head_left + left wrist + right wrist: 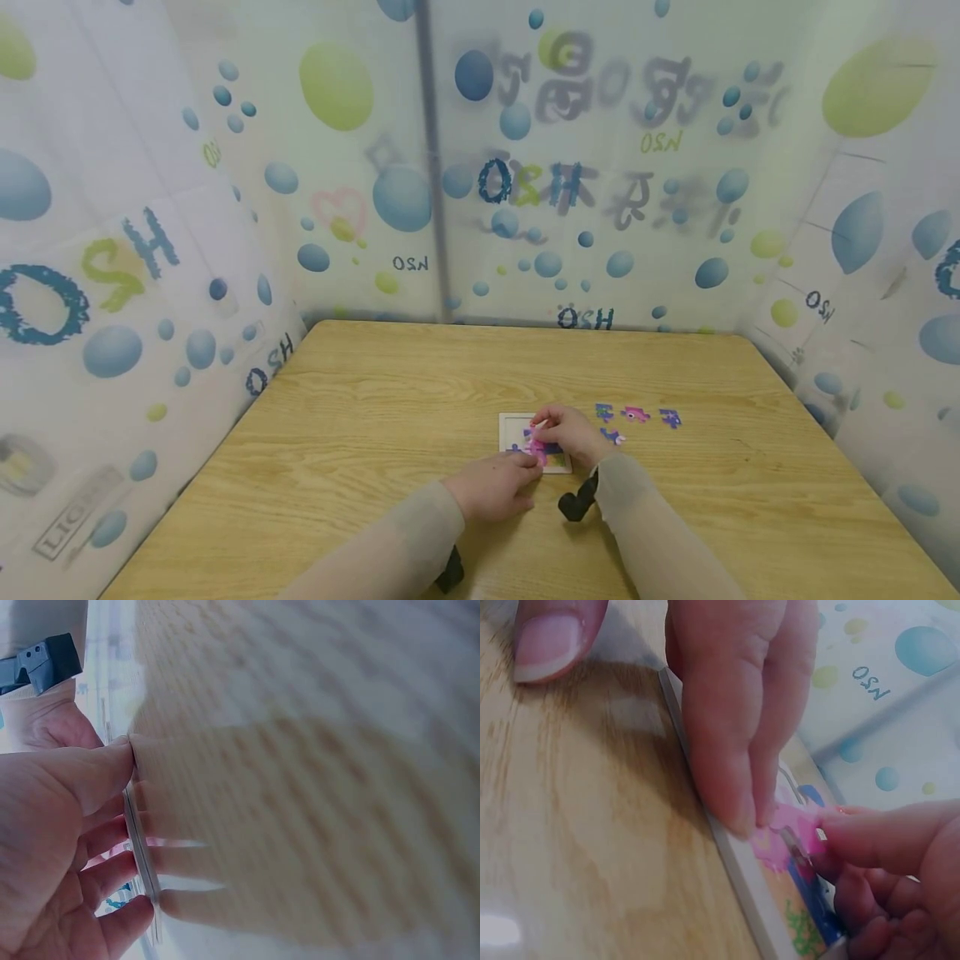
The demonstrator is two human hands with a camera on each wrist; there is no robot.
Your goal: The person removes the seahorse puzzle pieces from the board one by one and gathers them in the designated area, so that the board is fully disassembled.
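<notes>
The puzzle looks partly done: printed pieces fill the near side of the tray, which lies midway between the tabletop's left and right edges, while its far left corner appears bare. Four loose pieces remain, lying between the tray and the tabletop's right edge. The right hand pinches a pink piece over the tray; whether it is seated I cannot tell. The left hand rests its extended fingers over the tray's near edge, gripping nothing that I can make out. The tray is thin, white and straight-rimmed; the pieces are flat with rounded knobs and notches, probably card. The tabletop is pale, wood-grained and glossy, mirroring the left hand's fingers
</notes>
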